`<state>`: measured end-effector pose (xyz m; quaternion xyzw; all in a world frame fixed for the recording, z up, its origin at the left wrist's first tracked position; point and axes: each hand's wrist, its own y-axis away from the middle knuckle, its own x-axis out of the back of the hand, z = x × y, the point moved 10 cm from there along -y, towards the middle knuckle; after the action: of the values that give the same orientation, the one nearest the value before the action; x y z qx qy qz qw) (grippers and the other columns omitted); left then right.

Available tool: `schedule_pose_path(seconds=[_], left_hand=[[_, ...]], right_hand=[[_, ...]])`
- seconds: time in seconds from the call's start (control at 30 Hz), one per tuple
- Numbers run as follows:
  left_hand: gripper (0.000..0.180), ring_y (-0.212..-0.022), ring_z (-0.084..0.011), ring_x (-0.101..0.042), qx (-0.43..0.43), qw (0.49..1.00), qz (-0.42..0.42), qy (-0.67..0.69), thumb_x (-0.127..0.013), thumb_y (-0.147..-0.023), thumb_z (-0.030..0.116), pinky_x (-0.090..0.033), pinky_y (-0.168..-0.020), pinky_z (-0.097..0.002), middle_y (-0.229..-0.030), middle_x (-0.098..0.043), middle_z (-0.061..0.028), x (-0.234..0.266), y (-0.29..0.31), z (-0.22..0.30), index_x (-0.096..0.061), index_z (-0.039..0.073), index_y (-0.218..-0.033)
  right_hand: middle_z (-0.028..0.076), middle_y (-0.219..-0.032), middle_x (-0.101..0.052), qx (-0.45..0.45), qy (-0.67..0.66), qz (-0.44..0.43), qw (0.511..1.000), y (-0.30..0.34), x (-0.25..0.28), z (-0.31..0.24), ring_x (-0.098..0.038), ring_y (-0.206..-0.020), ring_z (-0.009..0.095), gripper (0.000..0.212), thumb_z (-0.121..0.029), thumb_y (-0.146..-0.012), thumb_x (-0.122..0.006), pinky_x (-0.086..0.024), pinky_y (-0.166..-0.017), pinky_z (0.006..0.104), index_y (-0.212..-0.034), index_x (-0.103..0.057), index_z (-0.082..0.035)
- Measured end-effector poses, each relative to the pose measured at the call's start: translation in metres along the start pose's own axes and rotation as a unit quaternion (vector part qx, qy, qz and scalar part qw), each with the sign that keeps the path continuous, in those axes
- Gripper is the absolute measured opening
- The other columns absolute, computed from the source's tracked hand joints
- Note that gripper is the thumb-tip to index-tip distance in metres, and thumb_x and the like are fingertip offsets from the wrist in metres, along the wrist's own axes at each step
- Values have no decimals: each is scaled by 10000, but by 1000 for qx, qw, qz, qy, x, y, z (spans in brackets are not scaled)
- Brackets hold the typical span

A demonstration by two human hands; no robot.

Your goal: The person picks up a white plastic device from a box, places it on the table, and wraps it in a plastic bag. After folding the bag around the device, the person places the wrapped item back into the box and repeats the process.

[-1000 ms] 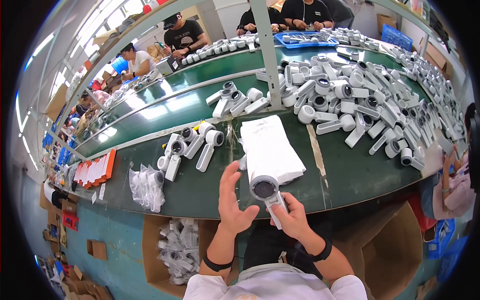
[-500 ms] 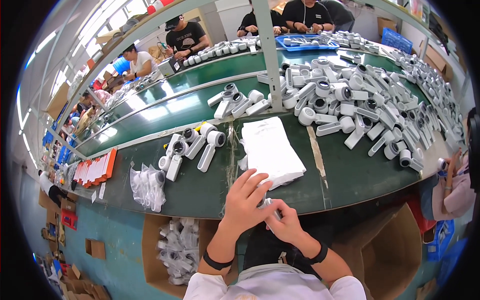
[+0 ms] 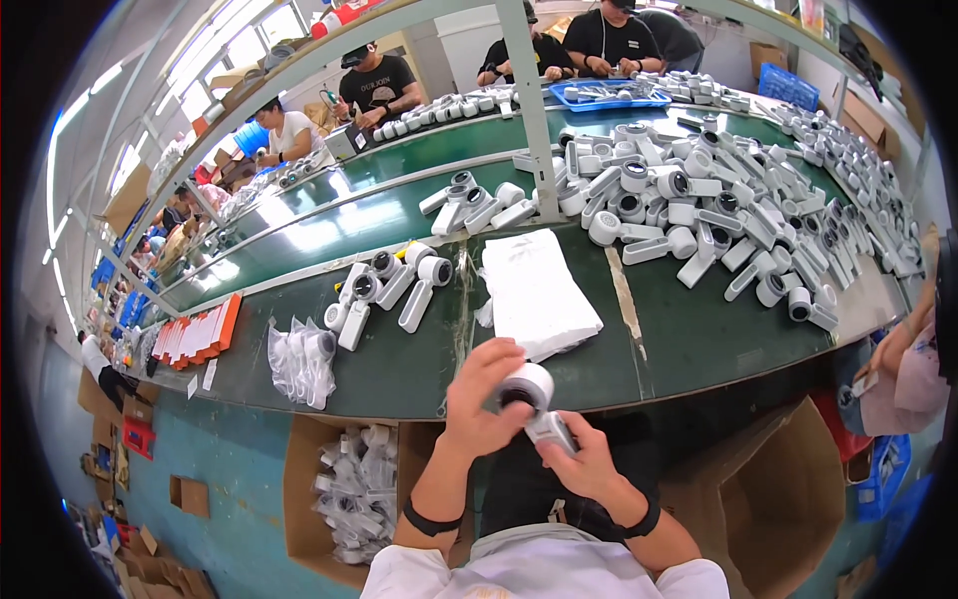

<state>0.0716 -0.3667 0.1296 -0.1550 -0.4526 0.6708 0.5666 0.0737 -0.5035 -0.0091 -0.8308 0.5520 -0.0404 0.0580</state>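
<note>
L hand [image 3: 481,399]: gripping round head of white handheld device [image 3: 534,399]
R hand [image 3: 579,461]: closed on its handle
Spot: just off table's [image 3: 399,369] near edge, by white sheet stack [image 3: 537,292]

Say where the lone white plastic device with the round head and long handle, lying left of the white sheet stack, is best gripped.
Probably the handle: the white plastic device lies flat, handle toward the table's near edge, bare green tabletop beside it. Come from above, fingers spanning the handle's narrow sides.

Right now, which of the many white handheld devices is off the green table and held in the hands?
The white device at the table's near edge: the left hand grips its round head, the right hand its handle. All others lie on the green table.
</note>
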Motion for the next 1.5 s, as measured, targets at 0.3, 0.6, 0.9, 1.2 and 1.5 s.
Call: schedule_pose_path(seconds=[0.3, 0.6, 0.9, 1.2, 1.5], left_hand=[[291, -865, -297, -592, 67, 928, -185, -316, -793, -706, 219, -491, -779, -383, -926, -640, -93, -83, 12, -101, -680, 48, -912], [124, -836, -295, -601, 168, 911, -253, -280, -693, -809, 167, -485, -735, -377, -831, -630, -101, -88, 5, -140, -684, 44, -810], [115, -806, -356, -598, 173, 933, -221, -227, -590, -876, 97, -483, -715, -395, -864, -623, -160, -82, -5, -142, -606, 6, -945], [165, -758, -275, -627, 137, 958, -189, -166, -637, -832, 87, -501, -685, -348, -893, -644, -137, -72, -16, -139, -646, 10, -978], [148, -658, -156, -596, 276, 958, -74, -3, -656, -863, 110, -474, -623, -279, -757, -650, -82, -63, -12, -159, -663, -16, -938]], right_hand=[[76, -946, -624, -44, -182, 142, 972, 40, 100, 30, -602, -676, 114, 349, -23, -859, -631, -508, -584, 258, -1169, -470, -12], [99, -923, -633, -65, -178, 158, 969, 45, 131, 44, -614, -605, 143, 320, -56, -869, -617, -504, -541, 275, -1155, -483, -2], [97, -929, -632, -61, -161, 151, 974, 37, 104, 39, -610, -616, 127, 308, -40, -876, -609, -504, -548, 268, -1155, -492, 11], [89, -966, -636, -95, -121, 86, 984, 0, 80, 34, -623, -673, 138, 345, -55, -898, -586, -510, -605, 271, -1222, -483, 2], [35, -892, -608, -75, -45, 46, 995, -23, 77, 36, -576, -745, 92, 412, -104, -879, -661, -479, -675, 253, -1239, -476, -25]])
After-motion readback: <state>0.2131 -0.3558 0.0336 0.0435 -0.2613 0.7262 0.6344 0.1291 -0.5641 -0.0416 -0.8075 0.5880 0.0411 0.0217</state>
